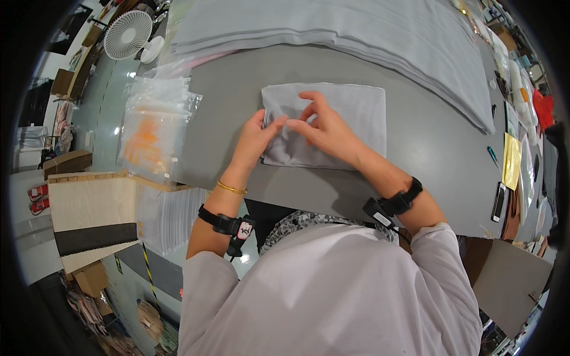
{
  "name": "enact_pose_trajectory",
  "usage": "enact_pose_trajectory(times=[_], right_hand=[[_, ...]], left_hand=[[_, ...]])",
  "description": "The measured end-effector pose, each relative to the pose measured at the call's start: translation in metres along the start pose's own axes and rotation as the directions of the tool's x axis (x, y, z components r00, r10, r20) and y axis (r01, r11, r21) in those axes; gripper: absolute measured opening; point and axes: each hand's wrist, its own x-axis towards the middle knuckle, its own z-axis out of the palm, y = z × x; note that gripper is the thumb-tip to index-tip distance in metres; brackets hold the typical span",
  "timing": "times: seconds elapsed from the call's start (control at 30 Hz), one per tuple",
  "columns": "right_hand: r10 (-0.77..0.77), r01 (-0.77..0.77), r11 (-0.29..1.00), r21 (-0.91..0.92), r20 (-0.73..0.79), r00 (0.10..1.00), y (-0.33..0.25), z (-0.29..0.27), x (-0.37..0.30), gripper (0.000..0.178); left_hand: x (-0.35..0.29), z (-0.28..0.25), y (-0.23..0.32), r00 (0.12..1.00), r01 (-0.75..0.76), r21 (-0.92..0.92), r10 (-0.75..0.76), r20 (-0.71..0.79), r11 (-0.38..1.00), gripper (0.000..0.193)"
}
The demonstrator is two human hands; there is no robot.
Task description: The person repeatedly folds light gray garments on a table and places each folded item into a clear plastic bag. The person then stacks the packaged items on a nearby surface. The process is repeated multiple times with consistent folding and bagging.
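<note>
A folded light grey cloth point(350, 130) lies flat on the grey table in front of me, roughly rectangular, with creases toward its lower left. My left hand point(256, 139) grips its left edge, thumb over the top layer and the other fingers at the side, partly hidden. Over the cloth's left half is my right hand point(325, 129), its fingers bent but apart. The right thumb tip comes close to the left thumb; whether they touch I cannot tell. Nothing shows between the right fingers.
Long layered grey fabric point(332, 24) covers the table's far side. Clear plastic bags point(151, 127) with orange print are piled at left, above an open box point(95, 207) holding more bags. A phone point(498, 202) and a yellow packet point(511, 161) lie right. A white fan point(128, 35) stands far left.
</note>
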Motion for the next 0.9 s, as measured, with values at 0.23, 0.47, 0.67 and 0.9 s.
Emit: enact_pose_trajectory(times=[0.23, 0.47, 0.67, 0.9], right_hand=[[-0.388, 0.075, 0.418, -0.905, -0.103, 0.916, 0.036, -0.061, -0.069, 0.070], [-0.364, 0.031, 0.282, -0.959, -0.077, 0.928, 0.088, -0.091, -0.081, 0.085], [-0.219, 0.109, 0.126, -0.986, 0.080, 0.972, 0.027, -0.152, -0.076, 0.074], [-0.383, 0.314, 0.418, -0.852, 0.148, 0.912, 0.034, -0.050, -0.047, 0.063]], left_hand=[[0.011, 0.000, -0.019, 0.986, -0.118, 0.149, 0.134, -0.100, 0.982, 0.038], [-0.008, 0.023, 0.012, 0.618, -0.595, 0.800, 0.681, 0.393, 0.078, 0.067], [-0.042, 0.013, -0.009, 0.752, -0.658, 0.585, 0.385, 0.535, 0.474, 0.048], [0.027, -0.220, -0.008, 0.651, -0.180, 0.295, 0.338, -0.680, 0.939, 0.018]])
